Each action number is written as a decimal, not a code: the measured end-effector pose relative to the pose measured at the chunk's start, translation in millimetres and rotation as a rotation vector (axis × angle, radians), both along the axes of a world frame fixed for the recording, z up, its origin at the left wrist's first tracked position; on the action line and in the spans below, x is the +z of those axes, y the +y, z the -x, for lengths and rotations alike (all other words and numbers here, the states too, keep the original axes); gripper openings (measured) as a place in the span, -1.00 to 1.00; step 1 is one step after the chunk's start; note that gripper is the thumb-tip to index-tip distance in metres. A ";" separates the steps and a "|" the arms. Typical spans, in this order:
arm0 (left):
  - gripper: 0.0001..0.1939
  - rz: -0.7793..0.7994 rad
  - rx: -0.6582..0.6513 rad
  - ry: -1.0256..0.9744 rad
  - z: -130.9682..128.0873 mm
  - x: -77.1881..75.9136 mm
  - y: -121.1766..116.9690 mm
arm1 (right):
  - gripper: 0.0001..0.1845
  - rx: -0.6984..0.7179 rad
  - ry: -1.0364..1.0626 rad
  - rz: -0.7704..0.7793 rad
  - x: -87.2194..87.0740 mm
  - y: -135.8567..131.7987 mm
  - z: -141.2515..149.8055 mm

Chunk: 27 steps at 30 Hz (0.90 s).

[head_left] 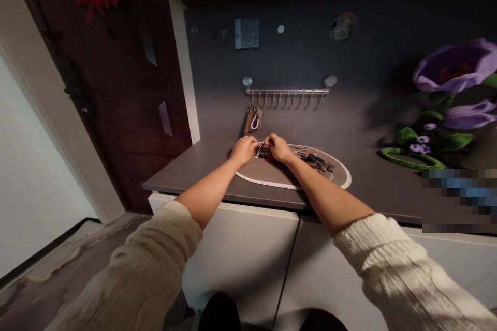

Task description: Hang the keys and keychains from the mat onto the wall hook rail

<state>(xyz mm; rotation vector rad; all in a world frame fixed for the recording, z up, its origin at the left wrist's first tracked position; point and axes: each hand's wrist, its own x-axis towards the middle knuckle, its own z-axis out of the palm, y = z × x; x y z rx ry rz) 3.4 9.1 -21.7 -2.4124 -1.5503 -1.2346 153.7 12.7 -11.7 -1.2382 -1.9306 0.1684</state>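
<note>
From where I'm standing, the person is leaning both arms over the counter (182, 170), and the hands are meeting near the middle of the frame. The left hand (244, 150) is bringing its thumb and fingers (253, 141) together in a narrow pinch at the left edge of some keys (259, 150), with hardly any gap showing. The right hand (278, 147) is curling just beside it, its thumb and forefinger closing on the right side of the same keys, its other fingers folding in toward the palm. I cannot tell exactly which part each hand is gripping, as the metal is too small and blurred. The keys are sitting between the two hands, at the centre of the frame, with a red bit (267, 158) showing below the right fingertips. Beneath them an oval mat (267, 176) is lying on the counter, and a second bunch (320, 162) is resting on its right half, right of centre. Above the hands, a rail (289, 91) is running along the wall, and a pink loop (255, 122) and a brown fob (247, 122) are hanging at its left end. Purple flowers (458, 70) are standing at the right.
</note>
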 end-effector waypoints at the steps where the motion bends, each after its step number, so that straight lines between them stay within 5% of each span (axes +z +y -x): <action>1: -0.83 -0.006 -0.001 -0.005 -0.1 0.3 0.1 | -0.89 0.011 0.019 -0.002 0.5 -0.3 0.5; 17: -0.82 -0.063 -0.021 -0.094 -2.9 7.0 -6.9 | -0.90 0.201 0.250 -0.001 6.7 -3.8 7.2; 27: -0.82 -0.077 -0.094 -0.232 -4.5 5.7 -1.5 | -0.90 0.219 0.486 0.179 1.9 -2.1 11.8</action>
